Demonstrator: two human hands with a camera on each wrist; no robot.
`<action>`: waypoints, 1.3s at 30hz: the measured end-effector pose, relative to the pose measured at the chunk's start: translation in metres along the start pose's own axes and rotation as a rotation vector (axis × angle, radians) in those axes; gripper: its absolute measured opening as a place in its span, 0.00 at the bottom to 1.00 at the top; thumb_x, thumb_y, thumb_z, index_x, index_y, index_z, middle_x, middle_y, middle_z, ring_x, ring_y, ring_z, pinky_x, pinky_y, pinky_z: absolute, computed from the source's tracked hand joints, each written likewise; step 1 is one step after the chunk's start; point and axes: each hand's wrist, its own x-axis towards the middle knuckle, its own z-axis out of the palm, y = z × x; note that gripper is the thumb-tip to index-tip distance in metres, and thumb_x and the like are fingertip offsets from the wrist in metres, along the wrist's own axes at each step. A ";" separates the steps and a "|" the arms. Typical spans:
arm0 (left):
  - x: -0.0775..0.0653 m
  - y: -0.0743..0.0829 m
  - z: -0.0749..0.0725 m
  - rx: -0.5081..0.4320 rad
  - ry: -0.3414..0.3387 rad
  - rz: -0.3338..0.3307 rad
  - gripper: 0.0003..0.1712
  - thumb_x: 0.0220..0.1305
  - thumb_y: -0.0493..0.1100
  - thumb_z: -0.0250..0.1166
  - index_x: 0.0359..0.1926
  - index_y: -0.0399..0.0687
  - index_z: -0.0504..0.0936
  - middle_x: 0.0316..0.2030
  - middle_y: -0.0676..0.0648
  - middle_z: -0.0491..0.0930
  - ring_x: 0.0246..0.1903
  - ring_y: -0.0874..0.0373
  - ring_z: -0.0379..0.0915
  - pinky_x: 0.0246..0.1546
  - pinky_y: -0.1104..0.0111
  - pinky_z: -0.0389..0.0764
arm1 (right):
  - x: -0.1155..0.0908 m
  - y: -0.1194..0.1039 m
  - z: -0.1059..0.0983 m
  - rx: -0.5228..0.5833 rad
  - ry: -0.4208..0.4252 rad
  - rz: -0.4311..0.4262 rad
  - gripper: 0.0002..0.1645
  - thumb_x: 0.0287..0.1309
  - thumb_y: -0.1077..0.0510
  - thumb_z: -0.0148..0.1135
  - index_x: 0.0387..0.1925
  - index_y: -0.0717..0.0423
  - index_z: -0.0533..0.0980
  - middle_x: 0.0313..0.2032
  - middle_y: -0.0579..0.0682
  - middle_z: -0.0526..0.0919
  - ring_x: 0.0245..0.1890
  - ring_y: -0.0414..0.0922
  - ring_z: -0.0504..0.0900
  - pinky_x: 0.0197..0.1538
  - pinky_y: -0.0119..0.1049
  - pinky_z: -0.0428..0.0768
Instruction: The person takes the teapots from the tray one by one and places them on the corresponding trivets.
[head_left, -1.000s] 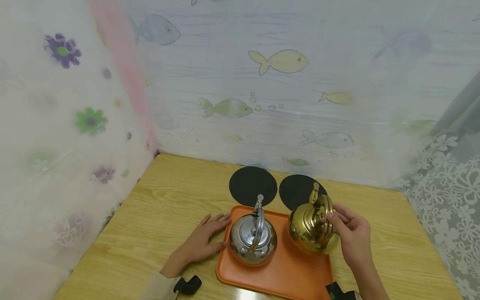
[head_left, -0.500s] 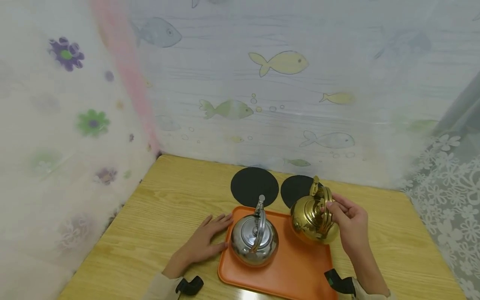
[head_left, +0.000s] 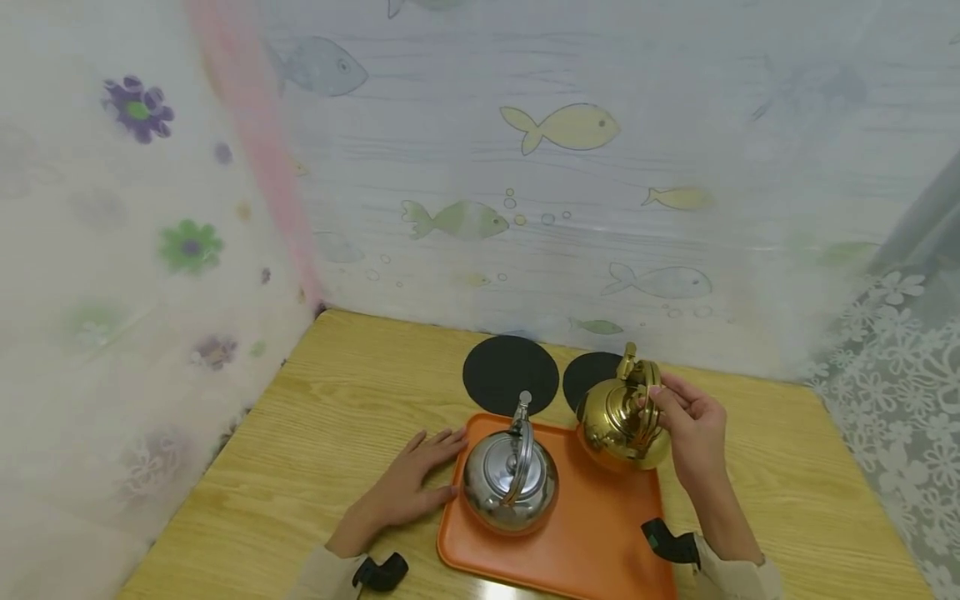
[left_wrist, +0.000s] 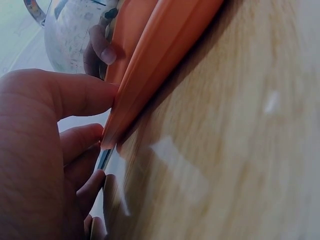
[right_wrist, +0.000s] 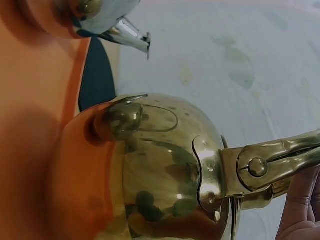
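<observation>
My right hand (head_left: 697, 429) grips the handle of a shiny gold kettle (head_left: 611, 429), whose spout points toward the back wall. In the right wrist view, the gold kettle (right_wrist: 160, 170) appears raised off the tray, its body over the far right part of it. A silver kettle (head_left: 502, 492) stands on the left side of an orange tray (head_left: 577, 542). My left hand (head_left: 405, 483) rests on the table with its fingers spread, thumb and fingertips touching the left rim of the tray. The left wrist view shows the thumb (left_wrist: 85, 95) against that orange rim (left_wrist: 145, 65).
Two black round mats lie behind the tray: the left mat (head_left: 510, 371) and the right mat (head_left: 588, 375), partly hidden by the gold kettle. The wooden table (head_left: 315, 417) meets a fish-print sheet (head_left: 465, 150) at the back. A lace curtain (head_left: 915, 433) hangs at the right.
My right hand has carried the gold kettle away from me, toward the right mat, covering more of it. The silver kettle and the left hand stay in place.
</observation>
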 end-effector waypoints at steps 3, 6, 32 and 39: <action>0.000 0.000 0.000 0.010 -0.001 -0.004 0.37 0.61 0.60 0.57 0.67 0.49 0.66 0.68 0.49 0.60 0.67 0.46 0.55 0.65 0.42 0.45 | 0.003 0.002 0.001 0.027 -0.009 -0.009 0.22 0.61 0.62 0.57 0.53 0.72 0.70 0.33 0.43 0.84 0.30 0.36 0.83 0.34 0.26 0.81; 0.000 -0.001 -0.001 0.008 -0.008 -0.011 0.37 0.61 0.60 0.56 0.67 0.50 0.65 0.68 0.50 0.60 0.67 0.46 0.54 0.65 0.43 0.44 | 0.006 0.003 0.000 0.022 -0.017 -0.020 0.22 0.61 0.62 0.57 0.54 0.72 0.70 0.31 0.44 0.84 0.30 0.35 0.83 0.33 0.26 0.80; 0.001 -0.003 -0.001 0.019 -0.014 -0.006 0.36 0.62 0.60 0.56 0.68 0.51 0.64 0.68 0.51 0.59 0.68 0.49 0.53 0.66 0.45 0.44 | 0.045 0.015 0.005 0.008 0.047 -0.063 0.26 0.59 0.62 0.59 0.55 0.75 0.69 0.36 0.43 0.84 0.34 0.33 0.82 0.32 0.24 0.80; 0.000 -0.002 -0.001 0.028 -0.016 0.004 0.36 0.62 0.60 0.56 0.68 0.51 0.64 0.68 0.51 0.59 0.67 0.48 0.53 0.66 0.45 0.45 | 0.057 0.020 0.004 0.037 0.045 -0.053 0.26 0.59 0.63 0.59 0.55 0.75 0.69 0.36 0.45 0.84 0.35 0.34 0.82 0.32 0.24 0.80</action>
